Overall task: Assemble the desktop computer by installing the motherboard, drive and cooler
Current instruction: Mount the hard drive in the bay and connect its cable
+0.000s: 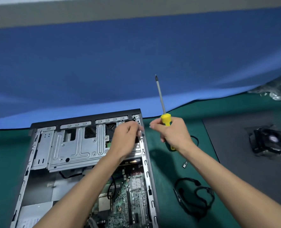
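The open computer case (37,142) lies flat on the green mat, with a silver drive cage (70,145) in its upper half and the green motherboard (128,195) seated below. My left hand (126,139) reaches into the case's upper right corner, fingers curled near the rail; what they pinch is blurred. My right hand (171,134) grips a yellow-handled screwdriver (165,120) just right of the case, its shaft pointing up and away. The black cooler with its fan (268,142) sits on a dark pad at the right.
A coiled black cable (194,198) and a small connector (184,165) lie on the green mat right of the case. The dark grey pad (235,153) covers the right side. A blue cloth (120,63) drapes behind the case; crumpled wrapping (278,91) lies far right.
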{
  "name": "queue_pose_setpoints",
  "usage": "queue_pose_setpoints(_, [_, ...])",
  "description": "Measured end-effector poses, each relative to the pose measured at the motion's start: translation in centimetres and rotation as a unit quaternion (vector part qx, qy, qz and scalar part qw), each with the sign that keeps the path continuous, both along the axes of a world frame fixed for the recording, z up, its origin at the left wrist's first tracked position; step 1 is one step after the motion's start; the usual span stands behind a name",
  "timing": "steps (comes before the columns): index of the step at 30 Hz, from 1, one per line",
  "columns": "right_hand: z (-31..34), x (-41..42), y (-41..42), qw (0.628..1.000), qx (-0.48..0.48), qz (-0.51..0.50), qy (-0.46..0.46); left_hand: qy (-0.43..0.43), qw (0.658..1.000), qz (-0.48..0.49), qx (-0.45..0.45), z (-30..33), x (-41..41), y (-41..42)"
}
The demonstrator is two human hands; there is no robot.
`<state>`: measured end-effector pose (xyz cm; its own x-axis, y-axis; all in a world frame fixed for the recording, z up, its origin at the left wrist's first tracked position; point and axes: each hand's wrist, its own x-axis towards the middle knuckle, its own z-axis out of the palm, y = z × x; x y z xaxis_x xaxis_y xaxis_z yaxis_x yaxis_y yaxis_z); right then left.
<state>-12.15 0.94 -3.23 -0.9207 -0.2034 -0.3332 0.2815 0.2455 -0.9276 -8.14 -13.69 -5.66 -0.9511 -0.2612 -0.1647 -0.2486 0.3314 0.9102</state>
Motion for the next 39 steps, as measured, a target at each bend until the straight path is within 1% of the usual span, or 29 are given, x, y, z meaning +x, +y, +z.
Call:
queue_pose_setpoints(2, [1.4, 1.1, -0.7, 1.000, -0.009, 0.017, 0.014, -0.015, 0.991, 0.002, 0.133, 1.6, 0.2, 0.5])
queue_pose_setpoints(3, [1.9, 1.6, -1.0, 0.999, -0.020, 0.024, 0.018, -0.023, 0.985, -0.005, 0.169, 2.3, 0.4, 0.6])
queue_pose_setpoints(5, [2.8, 2.4, -1.6, 0.999, -0.035, 0.032, 0.025, -0.037, 0.979, -0.035, 0.197, 3.4, 1.0, 0.3])
queue_pose_setpoints(8, [3.5, 3.2, -2.2, 0.999, -0.018, 0.030, 0.038, -0.066, 0.976, -0.060, 0.198, 4.3, 2.0, -0.4])
queue_pose_setpoints(9, [3.7, 3.4, -2.4, 0.999, -0.017, 0.028, 0.041, -0.072, 0.972, -0.060, 0.216, 4.6, 2.3, -0.6])
queue_pose_setpoints(11, [4.1, 3.9, -2.8, 0.998, -0.031, 0.030, 0.042, -0.068, 0.948, -0.056, 0.306, 4.8, 2.9, -1.0])
queue_pose_setpoints(13, [4.9, 4.1, -3.1, 0.996, -0.058, 0.048, 0.042, -0.046, 0.911, -0.055, 0.407, 4.8, 3.5, -1.3])
queue_pose_setpoints(15, [5.6, 4.2, -3.6, 0.994, -0.072, 0.072, 0.044, -0.027, 0.877, -0.047, 0.478, 4.8, 3.9, -1.5])
queue_pose_setpoints(17, [6.1, 4.3, -4.1, 0.993, -0.072, 0.085, 0.044, -0.009, 0.858, -0.039, 0.512, 4.7, 4.2, -1.6])
queue_pose_setpoints(21, [6.5, 4.5, -4.8, 0.995, -0.043, 0.079, 0.052, -0.002, 0.845, 0.013, 0.535, 4.5, 4.5, -1.7])
queue_pose_setpoints(23, [6.4, 4.5, -4.8, 0.995, 0.005, 0.078, 0.066, -0.017, 0.832, 0.057, 0.551, 4.4, 4.5, -2.0])
queue_pose_setpoints(25, [6.2, 4.4, -4.6, 0.990, 0.079, 0.095, 0.070, -0.022, 0.814, 0.103, 0.572, 4.4, 4.7, -2.9])
queue_pose_setpoints(27, [5.9, 4.3, -3.9, 0.973, 0.160, 0.138, 0.089, -0.013, 0.797, 0.144, 0.587, 4.3, 4.9, -4.0])
queue_pose_setpoints(28, [5.8, 4.3, -3.4, 0.961, 0.189, 0.164, 0.119, -0.006, 0.788, 0.168, 0.592, 4.3, 5.0, -4.7])
queue_pose_setpoints(31, [6.0, 4.1, -2.2, 0.923, 0.217, 0.236, 0.212, 0.020, 0.756, 0.238, 0.610, 4.0, 5.5, -6.4])
queue_pose_setpoints(33, [6.4, 3.9, -2.1, 0.894, 0.266, 0.260, 0.251, 0.030, 0.739, 0.264, 0.619, 4.0, 5.9, -7.3])
queue_pose_setpoints(36, [6.4, 3.9, -2.5, 0.846, 0.355, 0.271, 0.290, 0.033, 0.735, 0.263, 0.624, 4.2, 6.6, -7.9])
queue_pose_setpoints(39, [6.0, 3.9, -3.0, 0.823, 0.390, 0.269, 0.314, 0.034, 0.738, 0.260, 0.621, 4.2, 7.1, -8.2])
